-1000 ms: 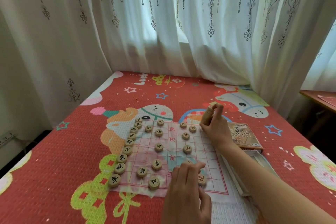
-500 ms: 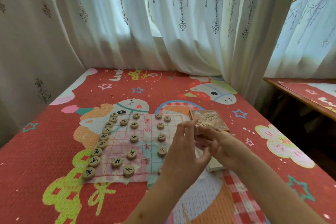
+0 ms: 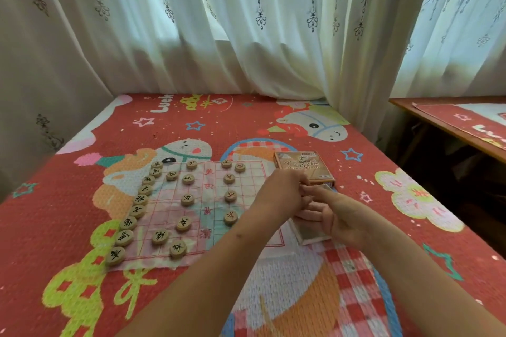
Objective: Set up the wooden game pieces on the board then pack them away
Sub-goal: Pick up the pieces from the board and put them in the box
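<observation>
Listing what we find on the red cartoon mat.

Item: board, a thin gridded sheet lying flat. Its long axis runs across our view, and the river lettering runs down its middle.

Item: wooden game pieces, flat discs with faces up. Nine black-lettered ones form a row along the board's left edge, with seven more ahead of it. We judge that side complete. Five red-lettered pieces show past the river, so we judge the right side unfinished.

Item: left hand and right hand, meeting over the board's right edge with fingers curled and touching. We judge that pieces pass between them for placing, yet none shows, and we cannot tell what either grip encloses.

Item: printed box lid and open box tray, just beside the board, kept near as the supply.
</observation>
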Tool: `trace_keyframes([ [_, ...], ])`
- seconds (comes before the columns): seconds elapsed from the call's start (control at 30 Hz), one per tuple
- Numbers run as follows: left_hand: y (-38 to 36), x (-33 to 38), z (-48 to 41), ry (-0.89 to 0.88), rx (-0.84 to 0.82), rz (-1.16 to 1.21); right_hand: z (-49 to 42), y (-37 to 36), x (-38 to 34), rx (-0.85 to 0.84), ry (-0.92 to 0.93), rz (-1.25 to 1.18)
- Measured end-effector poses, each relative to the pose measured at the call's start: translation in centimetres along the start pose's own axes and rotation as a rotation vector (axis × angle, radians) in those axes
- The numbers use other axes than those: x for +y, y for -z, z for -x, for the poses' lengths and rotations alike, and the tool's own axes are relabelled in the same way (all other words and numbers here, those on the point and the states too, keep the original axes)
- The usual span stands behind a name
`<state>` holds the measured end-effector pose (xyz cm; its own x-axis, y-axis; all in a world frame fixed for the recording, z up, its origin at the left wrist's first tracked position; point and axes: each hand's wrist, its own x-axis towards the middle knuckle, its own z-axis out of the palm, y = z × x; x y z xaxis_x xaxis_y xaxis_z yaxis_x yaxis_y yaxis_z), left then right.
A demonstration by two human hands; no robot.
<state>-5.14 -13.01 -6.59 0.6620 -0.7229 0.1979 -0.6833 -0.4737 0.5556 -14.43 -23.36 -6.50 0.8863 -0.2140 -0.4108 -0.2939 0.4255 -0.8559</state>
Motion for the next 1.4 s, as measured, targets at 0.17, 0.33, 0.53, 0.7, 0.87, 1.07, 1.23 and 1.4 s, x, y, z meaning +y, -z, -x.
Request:
trace_keyframes([
  [0.17, 0.6, -0.7, -1.2, -0.003, -0.124, -0.063, -0.8, 0.5, -0.3, 0.133, -0.03, 0.436],
  [0.33, 2.3, -0.8, -2.0, -0.022, -0.132, -0.087, -1.9, 1.0, -0.6, 0.346, 0.169, 0.875],
  [0.53, 3.6, -1.9, -1.2, 0.012, -0.072, -0.012, -3.2, 2.1, -0.2, 0.278, 0.447, 1.257],
  [0.7, 2.9, -2.9, 0.7, 0.073, -0.017, 0.058, -3.9, 1.9, 0.9, 0.154, 0.59, 1.283],
  [0.87, 1.4, -2.5, 1.8, 0.016, -0.015, 0.049, -4.2, 2.3, 1.3, 0.226, 0.668, 1.17],
  [1.07, 0.4, -1.5, 1.6, -0.1, -0.116, -0.02, -4.0, 2.7, 1.0, 0.3, 0.681, 0.986],
  [1.23, 0.7, -1.4, 1.7, -0.135, -0.203, -0.013, -4.0, 3.1, 1.1, 0.245, 0.581, 1.143],
  [1.4, 1.8, -2.3, 1.9, -0.128, -0.213, -0.034, -3.0, 2.9, 0.5, 0.107, 0.465, 0.975],
])
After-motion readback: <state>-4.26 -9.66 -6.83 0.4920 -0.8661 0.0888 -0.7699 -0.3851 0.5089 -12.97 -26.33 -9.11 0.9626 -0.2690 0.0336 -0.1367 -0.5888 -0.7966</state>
